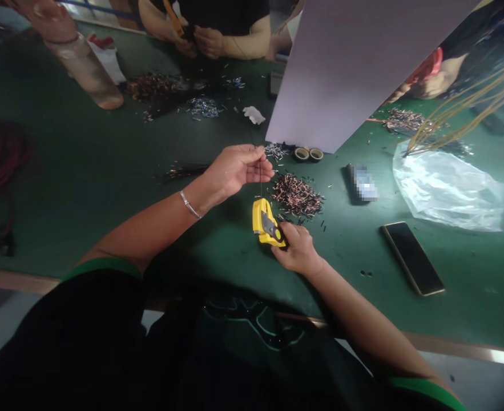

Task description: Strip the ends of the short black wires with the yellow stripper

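Note:
My left hand (240, 170) pinches a thin dark wire (261, 180) between thumb and fingers, and the wire hangs down towards the tool. Just below and to the right, my right hand (295, 246) is wrapped round the handles of a yellow wire stripper (265, 221), its head pointing up and left. The wire's lower end is close to the stripper's head; whether they touch I cannot tell. Beside both hands lies a pile of short copper-coloured pieces (298, 196). A bundle of thin dark wires (187, 170) lies behind my left wrist.
A grey-white panel (341, 68) rises behind two tape rolls (309, 154). Right of the pile are a small blurred device (362, 182), a black phone (412, 258) and a plastic bag (452, 188). A bottle (89, 74) stands back left. Other people's hands (209, 41) work across the green table (192, 228).

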A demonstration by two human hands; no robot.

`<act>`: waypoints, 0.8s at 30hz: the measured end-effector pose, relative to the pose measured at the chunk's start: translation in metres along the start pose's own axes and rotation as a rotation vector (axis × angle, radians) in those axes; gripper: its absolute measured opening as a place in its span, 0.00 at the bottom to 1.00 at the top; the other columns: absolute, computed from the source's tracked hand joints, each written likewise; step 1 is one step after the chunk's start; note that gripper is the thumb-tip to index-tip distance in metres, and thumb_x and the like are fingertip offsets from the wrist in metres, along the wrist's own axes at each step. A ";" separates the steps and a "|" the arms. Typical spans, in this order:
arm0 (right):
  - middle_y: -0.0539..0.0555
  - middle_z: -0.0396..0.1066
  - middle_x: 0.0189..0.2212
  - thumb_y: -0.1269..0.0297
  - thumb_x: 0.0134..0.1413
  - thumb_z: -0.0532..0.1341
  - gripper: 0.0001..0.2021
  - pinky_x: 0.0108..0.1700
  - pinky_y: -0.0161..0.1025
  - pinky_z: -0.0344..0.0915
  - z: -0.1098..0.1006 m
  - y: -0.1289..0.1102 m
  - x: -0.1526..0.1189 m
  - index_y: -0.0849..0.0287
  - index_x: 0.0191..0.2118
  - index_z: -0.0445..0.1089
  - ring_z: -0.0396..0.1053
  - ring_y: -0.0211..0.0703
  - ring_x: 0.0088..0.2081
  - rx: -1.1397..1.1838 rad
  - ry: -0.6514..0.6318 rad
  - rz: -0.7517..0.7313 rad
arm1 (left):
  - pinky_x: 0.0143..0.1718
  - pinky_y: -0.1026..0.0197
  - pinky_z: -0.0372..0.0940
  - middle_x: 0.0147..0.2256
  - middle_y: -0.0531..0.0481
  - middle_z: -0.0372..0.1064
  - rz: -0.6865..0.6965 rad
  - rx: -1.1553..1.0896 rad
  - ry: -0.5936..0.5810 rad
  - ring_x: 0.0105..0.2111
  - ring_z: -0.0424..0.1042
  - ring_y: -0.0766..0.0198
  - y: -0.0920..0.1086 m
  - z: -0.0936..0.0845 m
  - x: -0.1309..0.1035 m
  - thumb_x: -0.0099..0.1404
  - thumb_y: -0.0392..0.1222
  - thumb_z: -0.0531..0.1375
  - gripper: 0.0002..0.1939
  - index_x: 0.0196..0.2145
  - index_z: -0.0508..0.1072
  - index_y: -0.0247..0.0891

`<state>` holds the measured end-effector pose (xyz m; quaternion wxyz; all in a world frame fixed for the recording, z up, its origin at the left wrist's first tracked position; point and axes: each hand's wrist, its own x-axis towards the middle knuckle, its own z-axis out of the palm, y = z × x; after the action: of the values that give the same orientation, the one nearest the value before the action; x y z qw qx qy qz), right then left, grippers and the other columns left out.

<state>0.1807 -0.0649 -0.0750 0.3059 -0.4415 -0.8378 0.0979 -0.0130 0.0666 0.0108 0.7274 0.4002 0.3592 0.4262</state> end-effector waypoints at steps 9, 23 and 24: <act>0.52 0.70 0.25 0.68 0.48 0.57 0.11 0.32 0.41 0.66 -0.002 -0.008 0.000 0.55 0.40 0.64 0.69 0.47 0.27 0.020 0.032 -0.052 | 0.17 0.66 0.50 0.11 0.62 0.45 0.002 0.060 -0.063 0.10 0.45 0.78 0.001 0.004 -0.007 0.70 0.36 0.59 0.15 0.24 0.71 0.35; 0.49 0.70 0.22 0.68 0.42 0.60 0.05 0.24 0.37 0.64 -0.020 -0.033 0.004 0.56 0.30 0.68 0.66 0.39 0.21 0.748 -0.032 0.531 | 0.19 0.64 0.54 0.10 0.63 0.46 0.078 0.166 -0.052 0.11 0.47 0.77 -0.009 -0.003 0.000 0.68 0.38 0.62 0.15 0.23 0.71 0.37; 0.48 0.69 0.21 0.68 0.41 0.61 0.06 0.22 0.36 0.62 -0.021 -0.035 0.004 0.56 0.31 0.69 0.64 0.37 0.19 0.893 -0.032 0.595 | 0.19 0.64 0.53 0.11 0.63 0.45 0.086 0.167 -0.055 0.11 0.46 0.77 -0.009 -0.004 0.001 0.68 0.39 0.63 0.15 0.23 0.71 0.37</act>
<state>0.1676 -0.0849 -0.0411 0.4101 -0.4851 -0.5580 0.5340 -0.0134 0.0657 0.0005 0.6823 0.4860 0.3558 0.4144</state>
